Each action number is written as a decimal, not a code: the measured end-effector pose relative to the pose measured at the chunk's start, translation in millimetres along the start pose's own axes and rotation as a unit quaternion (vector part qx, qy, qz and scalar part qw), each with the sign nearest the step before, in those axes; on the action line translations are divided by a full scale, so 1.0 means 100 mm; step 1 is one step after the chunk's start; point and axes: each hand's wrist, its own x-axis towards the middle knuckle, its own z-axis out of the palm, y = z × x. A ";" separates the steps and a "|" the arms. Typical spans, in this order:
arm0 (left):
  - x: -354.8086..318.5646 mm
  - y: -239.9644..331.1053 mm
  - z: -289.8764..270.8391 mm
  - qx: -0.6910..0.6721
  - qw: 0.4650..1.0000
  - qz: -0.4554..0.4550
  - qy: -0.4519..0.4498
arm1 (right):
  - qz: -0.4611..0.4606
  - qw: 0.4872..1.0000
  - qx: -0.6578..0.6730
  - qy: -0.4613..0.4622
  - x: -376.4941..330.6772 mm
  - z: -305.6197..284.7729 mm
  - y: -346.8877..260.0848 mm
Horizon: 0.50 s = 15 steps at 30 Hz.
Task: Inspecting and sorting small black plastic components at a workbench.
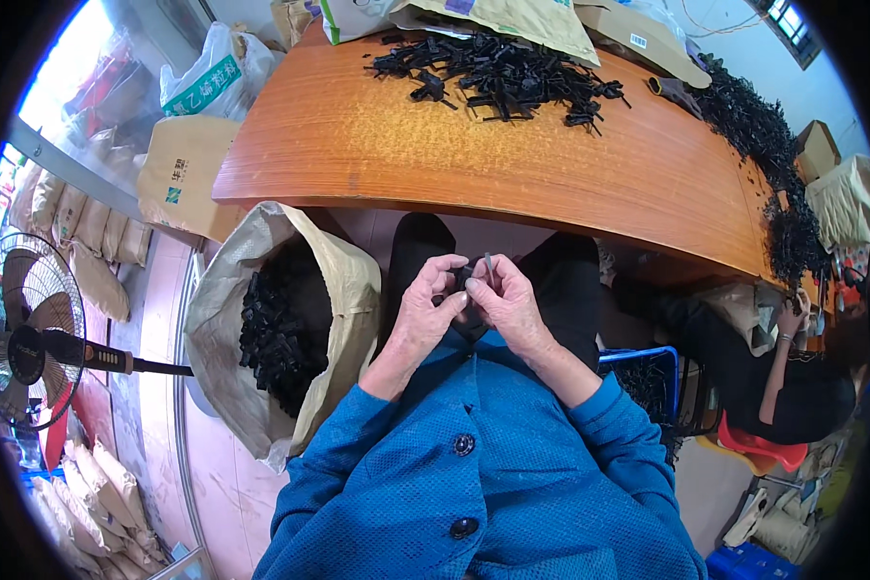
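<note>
Both hands meet over my lap, just short of the table's near edge. My left hand is closed around a small black plastic part, which the fingers partly hide. Close against it, my right hand is closed too, pinching a thin grey blade-like tool that points up between thumb and fingers. Left of my knee stands an open woven sack with many black plastic pieces inside. A loose pile of black plastic parts lies on the far side of the table.
The curved wooden table spans the front. More black parts heap along its right end, where another person sits. A standing fan is at far left, near stacked sacks. A blue crate stands by my right side.
</note>
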 end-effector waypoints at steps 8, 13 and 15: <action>-0.09 0.11 0.10 0.004 0.998 -0.024 0.054 | 0.042 0.999 0.013 0.003 -0.02 -0.02 -0.05; -0.10 0.08 0.08 0.000 0.998 0.000 0.065 | 0.055 0.998 0.004 -0.035 -0.11 0.00 -0.18; -0.10 0.09 0.10 -0.006 0.997 0.003 0.076 | 0.050 0.998 -0.007 -0.045 -0.13 0.01 -0.12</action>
